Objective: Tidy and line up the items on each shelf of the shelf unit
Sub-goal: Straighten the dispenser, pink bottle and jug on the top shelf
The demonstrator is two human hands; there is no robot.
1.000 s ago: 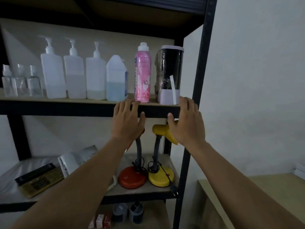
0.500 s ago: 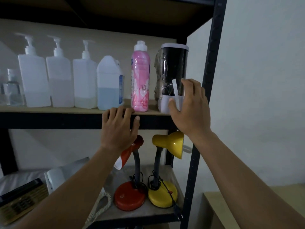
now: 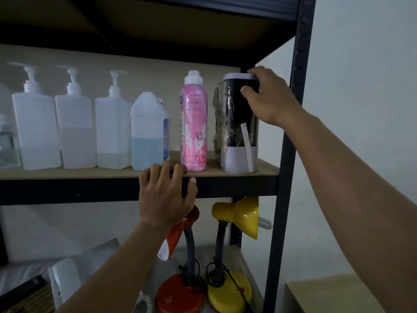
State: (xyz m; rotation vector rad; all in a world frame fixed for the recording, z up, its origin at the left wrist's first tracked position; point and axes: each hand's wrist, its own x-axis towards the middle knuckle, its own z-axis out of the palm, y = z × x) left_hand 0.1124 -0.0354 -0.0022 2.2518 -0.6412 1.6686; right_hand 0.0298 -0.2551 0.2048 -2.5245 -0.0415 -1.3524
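Currently working the upper shelf (image 3: 225, 173) of the black-framed shelf unit (image 3: 291, 154). Items stand in one row near the front edge: three pump bottles (image 3: 74, 132), a jug of blue liquid (image 3: 147, 134), a pink bottle (image 3: 194, 125), and at the right end a dark canister (image 3: 237, 123) with pale lid and pale base. Right hand (image 3: 267, 96) grips the canister at its top, fingers over the lid rim, thumb on the dark wall. Left hand (image 3: 165, 195) rests on the shelf's front edge, fingers hooked over the board, holding nothing else. Judged step: squaring the canister into the row. Next move likely calls for a small slide or turn, base kept flat, without knocking the pink bottle just beside it. Labels: pink bottle and jug carry print, too blurred to read. No brand legible.
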